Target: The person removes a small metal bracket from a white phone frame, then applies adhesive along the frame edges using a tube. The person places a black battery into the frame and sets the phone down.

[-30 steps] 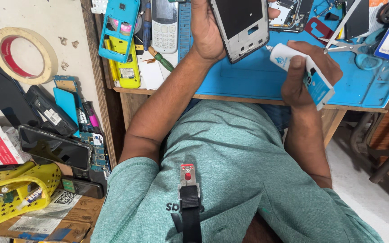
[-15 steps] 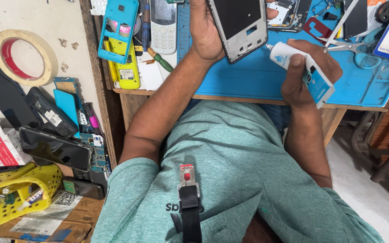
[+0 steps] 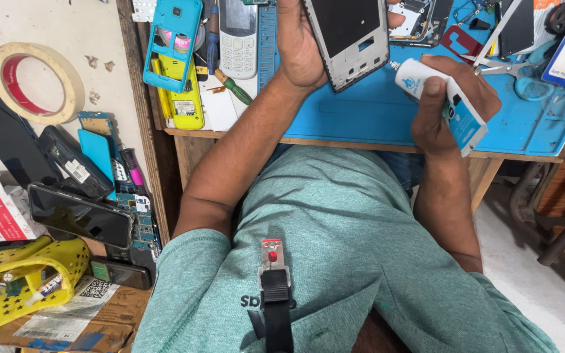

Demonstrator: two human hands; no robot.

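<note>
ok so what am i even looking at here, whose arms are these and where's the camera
The camera sits on a person's head and looks straight down, so you see their own chest in a green shirt and both bare arms reaching to a blue work mat on a wooden bench. There is no machine, and only this one view.

The left hand holds a phone frame, dark in the middle with a pale rim. The right hand grips a small white and blue tube, its nozzle pointing at the frame's lower corner.

Scissors and phone parts lie on the mat. Further left are a keypad phone, a turquoise phone shell and a yellow one. On the side shelf sit a roll of tape, dark phones and a yellow basket.
</note>
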